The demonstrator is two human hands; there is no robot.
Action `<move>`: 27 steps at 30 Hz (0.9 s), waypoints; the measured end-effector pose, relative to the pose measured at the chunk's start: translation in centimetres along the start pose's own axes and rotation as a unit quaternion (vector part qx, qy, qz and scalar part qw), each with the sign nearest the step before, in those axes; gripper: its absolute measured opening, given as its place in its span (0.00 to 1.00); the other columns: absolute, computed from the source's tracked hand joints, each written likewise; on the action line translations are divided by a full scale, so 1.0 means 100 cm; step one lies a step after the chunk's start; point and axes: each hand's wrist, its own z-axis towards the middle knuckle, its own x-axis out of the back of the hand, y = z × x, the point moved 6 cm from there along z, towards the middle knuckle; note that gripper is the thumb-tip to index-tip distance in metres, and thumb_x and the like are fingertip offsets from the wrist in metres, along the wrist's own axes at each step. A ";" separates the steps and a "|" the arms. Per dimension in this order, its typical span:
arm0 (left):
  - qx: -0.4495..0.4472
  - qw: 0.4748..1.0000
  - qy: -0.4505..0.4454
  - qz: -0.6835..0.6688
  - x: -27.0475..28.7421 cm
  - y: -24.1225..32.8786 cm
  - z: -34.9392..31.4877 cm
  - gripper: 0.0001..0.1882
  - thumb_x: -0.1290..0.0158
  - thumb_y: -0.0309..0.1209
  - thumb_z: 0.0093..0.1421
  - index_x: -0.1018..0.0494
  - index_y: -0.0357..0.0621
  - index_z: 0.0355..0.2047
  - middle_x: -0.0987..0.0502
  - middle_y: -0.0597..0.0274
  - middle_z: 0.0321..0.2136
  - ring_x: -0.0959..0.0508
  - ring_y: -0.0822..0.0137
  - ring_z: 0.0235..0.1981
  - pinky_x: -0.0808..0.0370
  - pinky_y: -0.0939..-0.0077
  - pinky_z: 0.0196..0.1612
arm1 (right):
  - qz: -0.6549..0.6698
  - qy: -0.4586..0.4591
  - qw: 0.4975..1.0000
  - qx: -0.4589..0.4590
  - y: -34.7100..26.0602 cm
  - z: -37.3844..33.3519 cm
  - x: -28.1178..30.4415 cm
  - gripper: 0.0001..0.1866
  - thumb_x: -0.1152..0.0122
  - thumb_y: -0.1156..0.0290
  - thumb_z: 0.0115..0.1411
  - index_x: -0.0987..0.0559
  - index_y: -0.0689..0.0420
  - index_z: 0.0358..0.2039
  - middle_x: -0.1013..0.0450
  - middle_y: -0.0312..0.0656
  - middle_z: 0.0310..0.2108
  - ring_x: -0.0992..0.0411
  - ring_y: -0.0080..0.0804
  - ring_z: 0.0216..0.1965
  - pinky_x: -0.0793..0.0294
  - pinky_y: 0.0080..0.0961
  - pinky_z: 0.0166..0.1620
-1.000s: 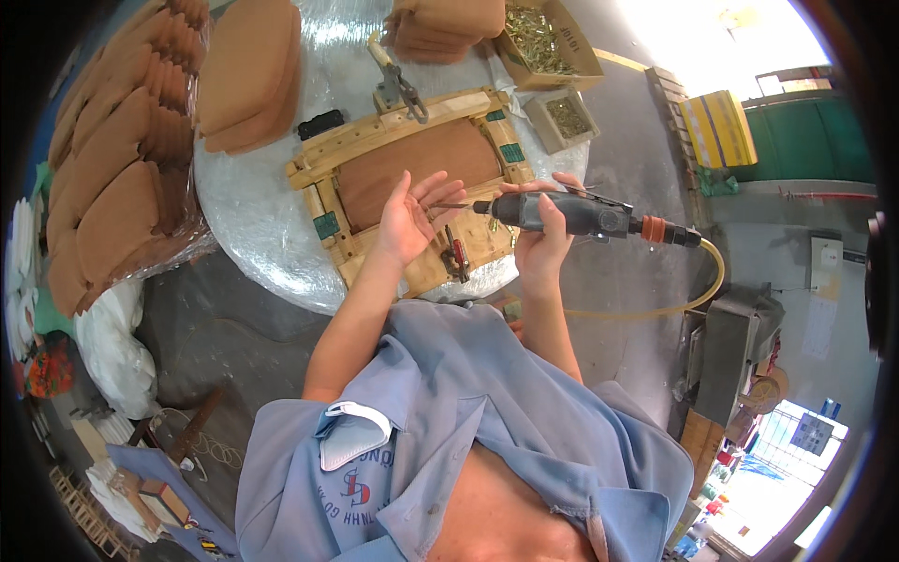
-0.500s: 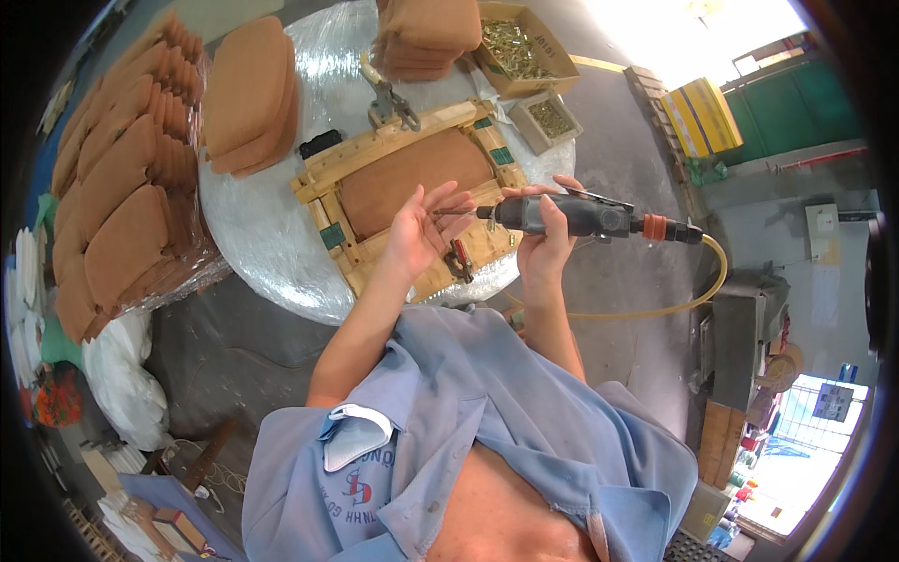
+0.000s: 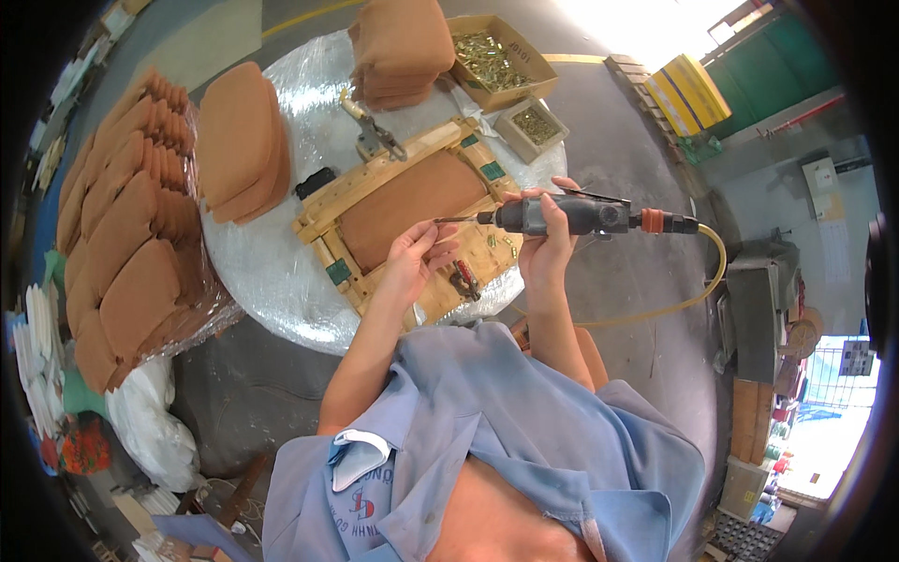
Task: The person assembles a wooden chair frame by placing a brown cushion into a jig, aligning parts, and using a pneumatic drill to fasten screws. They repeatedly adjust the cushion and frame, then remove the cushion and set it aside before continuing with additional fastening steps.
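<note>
My right hand (image 3: 547, 245) is wrapped round a black pneumatic screwdriver (image 3: 581, 215), held level with its bit pointing left. An orange collar joins it to a yellow air hose (image 3: 719, 272). My left hand (image 3: 419, 258) pinches the tip of the thin bit (image 3: 457, 219) between thumb and fingers; whether a small part sits there is hidden. Below the hands lies a wooden frame jig (image 3: 375, 178) with a brown panel (image 3: 412, 206) inside it. A red-handled toggle clamp (image 3: 465, 279) is on its near side, with small brass-coloured inserts (image 3: 508, 245) beside it.
The round, film-wrapped table (image 3: 245, 272) also bears brown panel stacks (image 3: 403, 47) (image 3: 239, 140), pliers (image 3: 375, 136), a black object (image 3: 315, 182), a carton of metal fittings (image 3: 524, 66) and a smaller tub (image 3: 532, 129). More wrapped panels (image 3: 140, 234) stand at left.
My left fingers have gone from spread out to pinched at the bit's tip. The screwdriver stays nearly in place. The view has shifted, so the table sits lower.
</note>
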 end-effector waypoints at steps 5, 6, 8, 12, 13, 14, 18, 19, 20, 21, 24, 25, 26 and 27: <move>0.005 1.000 0.006 0.012 0.018 -0.004 0.006 0.12 0.41 0.36 0.76 0.18 0.39 0.49 0.12 0.55 0.40 0.11 0.66 0.34 0.13 0.76 0.34 | -0.008 0.013 1.000 0.005 0.000 0.001 0.004 0.24 0.36 0.75 0.69 0.33 0.59 0.63 0.18 0.50 0.42 0.14 0.51 0.45 0.14 0.46 0.55; 0.003 1.000 0.006 0.017 0.023 -0.004 0.007 0.13 0.39 0.37 0.75 0.18 0.39 0.48 0.11 0.57 0.37 0.11 0.67 0.30 0.14 0.77 0.31 | -0.002 0.016 1.000 -0.001 0.000 0.002 0.004 0.25 0.36 0.75 0.69 0.33 0.59 0.63 0.18 0.50 0.42 0.14 0.51 0.45 0.14 0.46 0.54; -0.025 0.997 0.010 0.066 0.028 -0.002 0.007 0.12 0.37 0.37 0.73 0.17 0.39 0.45 0.13 0.60 0.31 0.15 0.71 0.25 0.19 0.80 0.27 | 0.007 0.021 1.000 -0.016 0.000 0.002 0.007 0.25 0.36 0.75 0.69 0.33 0.59 0.63 0.18 0.50 0.41 0.14 0.51 0.45 0.13 0.45 0.52; -0.100 0.968 0.025 0.229 0.019 0.011 0.000 0.10 0.34 0.34 0.71 0.16 0.39 0.40 0.15 0.64 0.25 0.21 0.78 0.20 0.25 0.84 0.24 | 0.011 0.021 0.998 -0.051 -0.002 0.004 0.014 0.26 0.36 0.74 0.68 0.33 0.59 0.63 0.18 0.50 0.40 0.14 0.50 0.43 0.12 0.43 0.48; -0.103 0.958 0.028 0.265 0.016 0.015 -0.002 0.09 0.33 0.33 0.70 0.15 0.39 0.40 0.16 0.65 0.25 0.22 0.79 0.21 0.27 0.84 0.24 | 0.002 0.015 0.998 -0.057 0.000 0.006 0.020 0.26 0.36 0.74 0.68 0.33 0.59 0.63 0.18 0.50 0.39 0.14 0.49 0.42 0.11 0.42 0.47; -0.106 0.948 0.032 0.300 0.012 0.020 -0.005 0.08 0.32 0.31 0.69 0.15 0.39 0.39 0.16 0.66 0.25 0.22 0.80 0.21 0.28 0.84 0.24 | -0.006 0.009 0.998 -0.064 0.002 0.007 0.023 0.26 0.36 0.74 0.67 0.33 0.60 0.63 0.18 0.50 0.39 0.14 0.49 0.41 0.11 0.42 0.46; -0.123 0.889 0.012 0.440 0.004 0.031 -0.012 0.08 0.29 0.30 0.65 0.13 0.38 0.37 0.16 0.67 0.24 0.23 0.83 0.23 0.30 0.84 0.26 | -0.052 0.006 0.995 -0.090 0.008 0.005 0.027 0.26 0.38 0.71 0.67 0.33 0.60 0.63 0.19 0.49 0.40 0.13 0.51 0.42 0.10 0.44 0.48; -0.128 0.870 0.003 0.477 0.001 0.033 -0.012 0.09 0.29 0.31 0.64 0.13 0.37 0.36 0.15 0.65 0.24 0.22 0.81 0.23 0.29 0.81 0.26 | -0.043 0.013 0.994 -0.096 0.008 0.005 0.026 0.26 0.36 0.72 0.67 0.33 0.60 0.63 0.18 0.49 0.39 0.13 0.49 0.42 0.10 0.43 0.47; -0.134 0.848 -0.003 0.513 -0.001 0.036 -0.012 0.10 0.28 0.31 0.63 0.13 0.36 0.35 0.15 0.63 0.23 0.21 0.79 0.23 0.28 0.79 0.27 | -0.033 0.017 0.994 -0.105 0.009 0.004 0.024 0.26 0.35 0.72 0.67 0.32 0.60 0.63 0.18 0.49 0.39 0.13 0.48 0.41 0.10 0.41 0.46; -0.139 0.825 -0.010 0.548 -0.002 0.038 -0.012 0.10 0.28 0.32 0.62 0.13 0.35 0.35 0.14 0.61 0.23 0.20 0.78 0.24 0.27 0.77 0.28 | -0.031 0.018 0.993 -0.110 0.009 0.003 0.023 0.26 0.35 0.72 0.67 0.32 0.60 0.63 0.18 0.49 0.39 0.13 0.47 0.41 0.10 0.41 0.46; -0.163 0.829 -0.013 0.535 -0.004 0.037 -0.014 0.11 0.28 0.32 0.62 0.13 0.36 0.35 0.14 0.57 0.23 0.19 0.75 0.24 0.25 0.75 0.29 | -0.033 0.016 0.992 -0.122 0.009 0.004 0.025 0.27 0.35 0.72 0.66 0.32 0.61 0.63 0.19 0.49 0.39 0.13 0.47 0.41 0.10 0.40 0.46; -0.157 0.825 -0.011 0.542 -0.003 0.037 -0.015 0.11 0.28 0.33 0.62 0.13 0.36 0.35 0.14 0.56 0.23 0.19 0.74 0.23 0.25 0.75 0.29 | -0.038 0.013 0.991 -0.125 0.012 0.005 0.026 0.27 0.35 0.72 0.66 0.32 0.61 0.63 0.19 0.49 0.39 0.13 0.47 0.41 0.10 0.40 0.46; -0.151 0.823 -0.014 0.548 -0.007 0.036 -0.015 0.11 0.28 0.33 0.62 0.13 0.36 0.35 0.14 0.56 0.23 0.19 0.73 0.23 0.25 0.75 0.29 | -0.045 0.012 0.991 -0.125 0.012 0.006 0.029 0.27 0.35 0.72 0.66 0.32 0.61 0.63 0.19 0.49 0.39 0.13 0.47 0.41 0.10 0.40 0.45; -0.145 0.820 -0.016 0.553 -0.009 0.036 -0.014 0.11 0.28 0.34 0.62 0.13 0.37 0.35 0.14 0.56 0.23 0.18 0.72 0.23 0.25 0.75 0.29 | -0.051 0.013 0.991 -0.125 0.011 0.007 0.030 0.27 0.35 0.72 0.66 0.32 0.61 0.63 0.19 0.49 0.39 0.13 0.47 0.41 0.10 0.40 0.45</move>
